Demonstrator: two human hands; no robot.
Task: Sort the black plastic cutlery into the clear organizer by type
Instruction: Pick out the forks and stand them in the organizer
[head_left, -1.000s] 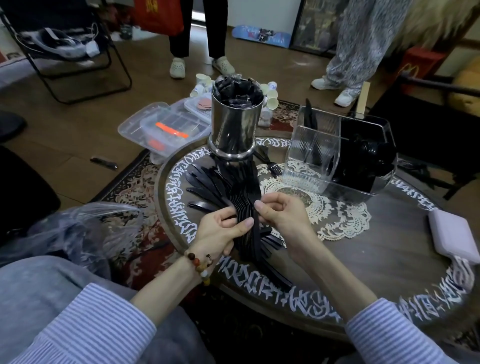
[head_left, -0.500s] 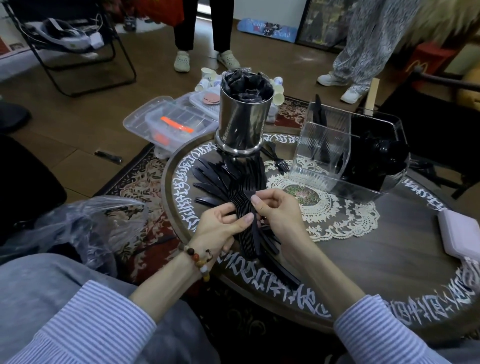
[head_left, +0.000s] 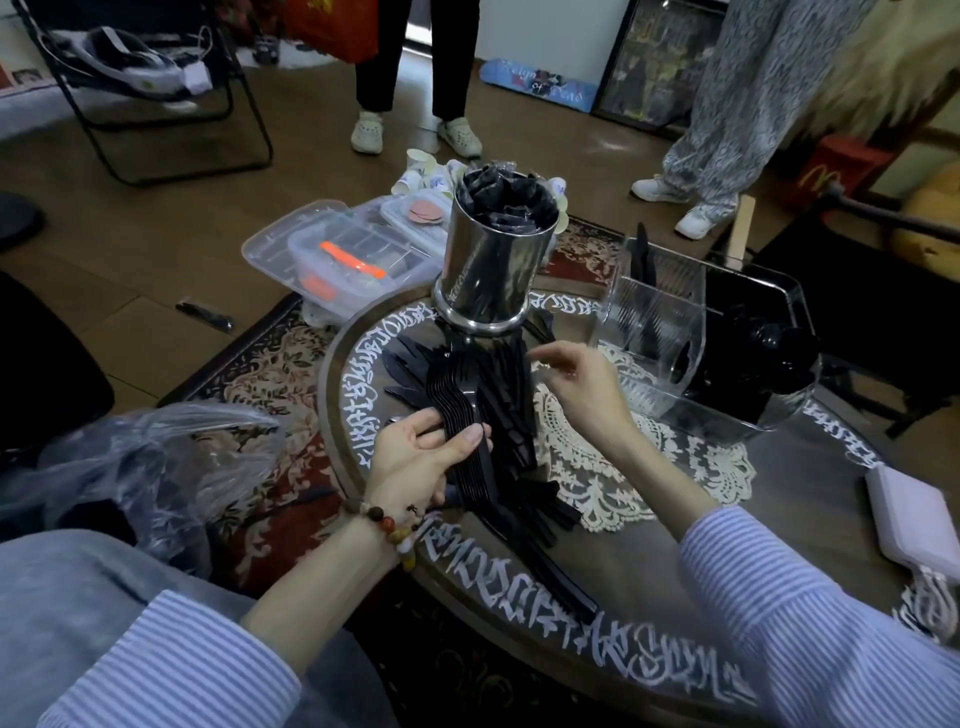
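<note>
Fork stack held in left hand; right hand now off the stack and reaching to the pile.

My left hand (head_left: 415, 457) grips the nested stack of black forks (head_left: 465, 415), thumb curled over the handles, near the table's (head_left: 675, 561) left edge. My right hand (head_left: 576, 384), which pinched this stack half a second ago, has released it and now hovers with fingers loosely spread, holding nothing, over the loose cutlery pile (head_left: 511, 410) just below the steel canister (head_left: 493, 260). I judge that the next matching fork is being sought; the stack is not yet ready for transfer. The clear organizer (head_left: 696, 332) stands at the table's far right edge, well apart from the stack, one compartment already dark with sorted pieces.
</note>
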